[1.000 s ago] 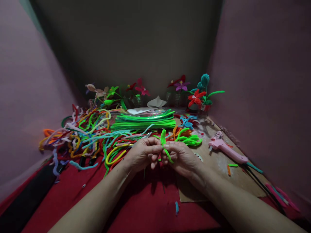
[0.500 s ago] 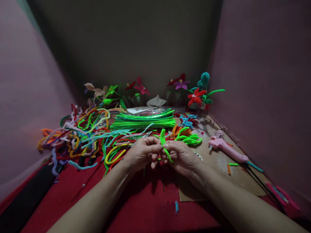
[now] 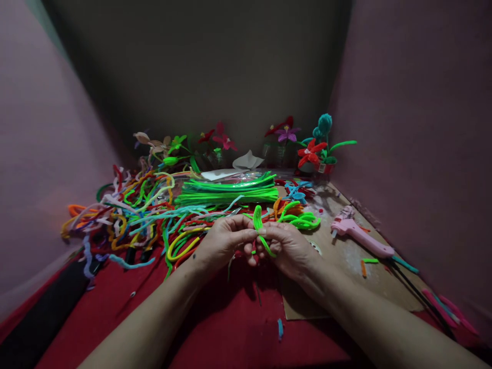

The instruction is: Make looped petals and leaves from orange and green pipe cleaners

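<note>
Between my two hands is a bright green pipe cleaner (image 3: pixel 258 217), bent into a narrow loop that points up, with another part slanting down to the right. My left hand (image 3: pixel 232 237) pinches it from the left, thumb and fingertips pressed at its middle. From the right, my right hand (image 3: pixel 283 241) pinches the same spot with its thumb on the near side. The exact crossing is hidden under the fingertips. Just behind my right hand lie several green looped pipe cleaners (image 3: pixel 303 220). Scissor tips (image 3: pixel 235 211) show behind my left hand.
A tangle of coloured pipe cleaners (image 3: pixel 130 210) covers the left side. A green bundle (image 3: pixel 226 190) lies behind my hands. A pink glue gun (image 3: pixel 361 236) rests on cardboard (image 3: pixel 338 287) at right, its cable running toward me. Pipe-cleaner flowers (image 3: pixel 312 152) stand along the back.
My hands keep their pinch on the green pipe cleaner, with only small finger shifts. Its loop has dipped very slightly. Other things stay where they were.
</note>
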Demonstrator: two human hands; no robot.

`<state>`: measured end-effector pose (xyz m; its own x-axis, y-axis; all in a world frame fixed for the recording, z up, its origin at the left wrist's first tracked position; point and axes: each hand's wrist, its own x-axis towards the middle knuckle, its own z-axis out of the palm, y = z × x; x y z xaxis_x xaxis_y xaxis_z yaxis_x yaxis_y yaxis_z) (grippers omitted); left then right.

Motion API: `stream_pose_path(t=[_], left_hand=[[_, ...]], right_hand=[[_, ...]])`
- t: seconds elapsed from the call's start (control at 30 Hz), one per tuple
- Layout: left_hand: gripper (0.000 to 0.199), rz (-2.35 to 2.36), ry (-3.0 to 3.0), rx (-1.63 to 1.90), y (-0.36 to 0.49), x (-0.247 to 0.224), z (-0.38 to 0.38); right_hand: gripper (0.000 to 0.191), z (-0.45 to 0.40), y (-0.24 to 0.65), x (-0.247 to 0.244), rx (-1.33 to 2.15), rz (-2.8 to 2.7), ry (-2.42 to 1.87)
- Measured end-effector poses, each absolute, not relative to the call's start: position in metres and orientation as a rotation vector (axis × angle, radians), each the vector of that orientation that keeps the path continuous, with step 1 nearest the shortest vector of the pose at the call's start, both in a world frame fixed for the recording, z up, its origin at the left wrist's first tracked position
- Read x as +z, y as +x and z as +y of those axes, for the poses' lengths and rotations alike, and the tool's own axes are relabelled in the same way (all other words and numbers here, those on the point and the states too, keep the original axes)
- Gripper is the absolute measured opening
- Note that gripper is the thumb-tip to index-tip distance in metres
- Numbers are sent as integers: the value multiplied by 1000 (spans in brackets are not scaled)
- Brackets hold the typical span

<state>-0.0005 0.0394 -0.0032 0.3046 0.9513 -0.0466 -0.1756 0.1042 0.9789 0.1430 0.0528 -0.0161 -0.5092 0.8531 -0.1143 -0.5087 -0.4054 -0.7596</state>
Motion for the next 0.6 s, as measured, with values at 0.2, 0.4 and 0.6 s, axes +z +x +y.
stream_pose_path(t=[0.2, 0.4, 0.6], left_hand=[[10, 893, 1214, 993, -4, -2, 40], [9, 893, 1243, 955, -6, 0, 39], [8, 924, 1291, 906, -11, 5, 41]], right_hand=[[18, 52, 142, -18, 1971, -915, -634], [19, 53, 143, -20, 1934, -950, -652], [18, 52, 143, -20, 1914, -996, -677]])
